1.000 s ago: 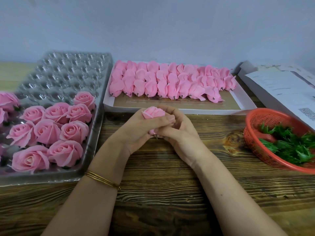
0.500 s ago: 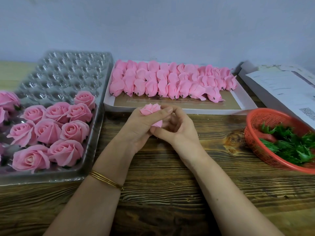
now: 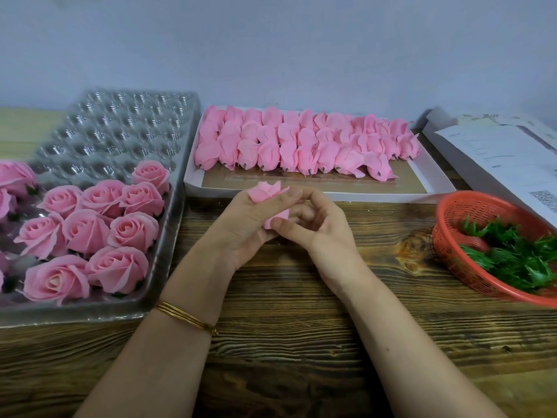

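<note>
A pink rose bud (image 3: 266, 191) is held above the wooden table (image 3: 301, 312) near its middle. My left hand (image 3: 241, 224) grips it, thumb laid across its front. My right hand (image 3: 316, 224) touches the bud's lower side with curled fingers and thumb. Only the bud's top petals and a bit of its lower part show between the fingers. A white box (image 3: 434, 182) behind the hands holds several rows of closed pink buds (image 3: 301, 143). A clear plastic cell tray (image 3: 120, 128) on the left holds several opened pink roses (image 3: 90, 224).
A red mesh basket (image 3: 452, 212) with green leaf calyxes (image 3: 518, 254) sits at the right edge. Behind it lies a white carton with printed papers (image 3: 497, 155). A pale wall closes off the back.
The bud has risen slightly and turned in my hands. My left thumb now lies across it and my right fingers have shifted lower on it.
</note>
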Demonstrator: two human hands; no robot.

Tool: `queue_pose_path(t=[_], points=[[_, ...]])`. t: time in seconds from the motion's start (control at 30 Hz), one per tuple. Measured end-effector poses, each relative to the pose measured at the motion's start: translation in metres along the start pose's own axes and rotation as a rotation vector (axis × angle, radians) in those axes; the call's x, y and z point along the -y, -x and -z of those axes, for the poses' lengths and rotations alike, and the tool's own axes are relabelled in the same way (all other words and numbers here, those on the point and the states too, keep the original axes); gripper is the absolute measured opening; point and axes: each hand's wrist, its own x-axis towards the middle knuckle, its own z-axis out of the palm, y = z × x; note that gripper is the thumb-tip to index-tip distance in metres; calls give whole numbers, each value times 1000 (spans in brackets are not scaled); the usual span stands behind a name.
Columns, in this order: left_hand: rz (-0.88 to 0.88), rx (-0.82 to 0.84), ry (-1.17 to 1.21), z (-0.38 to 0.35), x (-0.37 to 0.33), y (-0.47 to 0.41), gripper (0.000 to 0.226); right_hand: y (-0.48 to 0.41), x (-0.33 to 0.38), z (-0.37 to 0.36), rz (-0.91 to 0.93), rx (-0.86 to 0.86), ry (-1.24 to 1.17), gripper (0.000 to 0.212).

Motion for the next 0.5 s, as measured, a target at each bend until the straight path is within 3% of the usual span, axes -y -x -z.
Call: queue_pose_path(t=[0.13,0.27,0.43,0.5], points=[[1,-53,-38,-3,1,0,24,-1,0,0,25,-9,65,39],[7,-165,-93,-9,2,0,43,-1,-3,-1,53,-36,128,38],[-190,-377,-295,-11,6,-3,17,-3,-3,1,65,-105,135,32],[-271,-418,-402,-9,8,-4,17,-4,-1,2,63,-165,73,28]])
